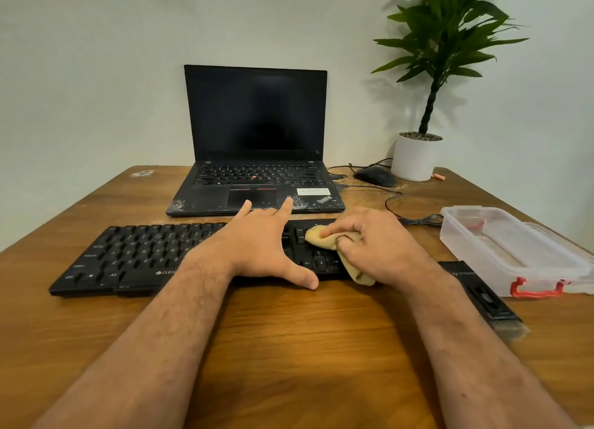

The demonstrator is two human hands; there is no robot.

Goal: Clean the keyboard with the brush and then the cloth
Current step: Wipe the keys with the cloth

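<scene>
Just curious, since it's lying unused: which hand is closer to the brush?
Right. The right hand, gripping the cloth on the keyboard, is just left of the brush; the left hand rests farther left.

Your right hand (373, 245) grips the yellow cloth (324, 237) bunched on the keyboard (135, 255), right end; your left hand (263, 245) just left of the grip, fingers spread flat across the keys, thumb on table (289, 348). Brush (482, 296) lies right of the grip, clear box (520, 251) beyond
</scene>
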